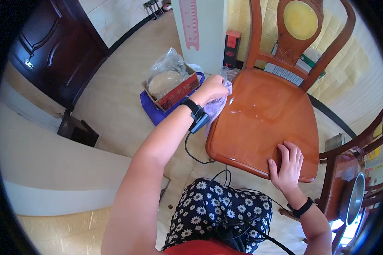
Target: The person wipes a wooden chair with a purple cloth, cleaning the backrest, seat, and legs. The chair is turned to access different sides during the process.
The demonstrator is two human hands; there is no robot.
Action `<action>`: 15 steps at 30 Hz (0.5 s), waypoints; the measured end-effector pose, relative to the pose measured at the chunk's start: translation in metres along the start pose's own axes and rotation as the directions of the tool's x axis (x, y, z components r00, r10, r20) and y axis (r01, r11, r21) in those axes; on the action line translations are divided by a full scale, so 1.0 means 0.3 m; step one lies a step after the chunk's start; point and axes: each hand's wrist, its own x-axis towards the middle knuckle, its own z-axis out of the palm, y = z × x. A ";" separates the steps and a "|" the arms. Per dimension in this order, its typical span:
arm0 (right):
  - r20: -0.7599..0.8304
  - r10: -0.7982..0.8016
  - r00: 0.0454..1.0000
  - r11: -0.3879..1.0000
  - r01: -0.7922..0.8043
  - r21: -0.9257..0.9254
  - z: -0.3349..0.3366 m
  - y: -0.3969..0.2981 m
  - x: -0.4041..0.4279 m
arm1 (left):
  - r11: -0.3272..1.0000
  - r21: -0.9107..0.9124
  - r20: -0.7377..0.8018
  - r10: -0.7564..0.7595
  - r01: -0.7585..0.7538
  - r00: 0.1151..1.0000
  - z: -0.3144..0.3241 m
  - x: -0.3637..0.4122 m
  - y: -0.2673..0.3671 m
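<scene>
A polished wooden chair (261, 118) stands before me, its carved backrest (284, 51) at the far side. My left hand (215, 87) grips a purple cloth (215, 106) at the left edge of the seat. Part of the cloth hangs down beside that edge. On the front right of the seat rests my right hand (289, 165), palm down with fingers apart and holding nothing. Small bright glints show on the seat's left half. Each wrist wears a black strap, and a cable runs from the left one.
Left of the chair, a cardboard box (178, 92) with a plastic-wrapped item sits on a blue bag (150, 108). Black cables (229, 220) lie across my lap. At right, another wooden chair (338, 181) bears a metal basin (354, 199). A dark door (57, 47) is at upper left.
</scene>
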 end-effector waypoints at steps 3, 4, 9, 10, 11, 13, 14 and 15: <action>0.013 0.010 1.000 1.000 -0.010 0.003 -0.004 0.002 0.002 | 1.000 -0.030 0.006 -0.007 0.008 1.000 0.027 0.113 -0.004; 0.012 0.002 1.000 1.000 -0.002 0.008 0.000 0.004 0.005 | 1.000 -0.011 0.000 0.006 -0.006 1.000 0.032 0.150 -0.011; 0.008 0.019 1.000 1.000 -0.019 -0.002 -0.007 0.004 0.011 | 0.996 0.004 0.026 0.087 -0.087 0.996 0.071 0.349 -0.008; 0.014 0.016 1.000 1.000 -0.016 0.004 -0.005 0.002 0.012 | 0.997 -0.016 0.028 0.079 -0.078 0.997 0.078 0.383 -0.014; 0.019 0.011 1.000 1.000 -0.011 0.009 -0.004 -0.001 0.014 | 0.997 -0.035 0.029 0.070 -0.069 0.997 0.081 0.418 -0.018; 0.014 0.023 1.000 1.000 -0.023 -0.009 -0.005 0.001 0.015 | 0.994 0.006 0.034 0.109 -0.109 0.993 0.094 0.476 0.006; 0.016 0.020 1.000 1.000 -0.020 -0.005 -0.006 -0.003 0.015 | 0.993 0.035 0.015 0.112 -0.112 0.994 0.096 0.495 0.014; 0.018 0.017 1.000 1.000 -0.017 -0.002 -0.004 -0.005 0.014 | 0.991 0.064 -0.004 0.115 -0.115 0.993 0.098 0.510 0.022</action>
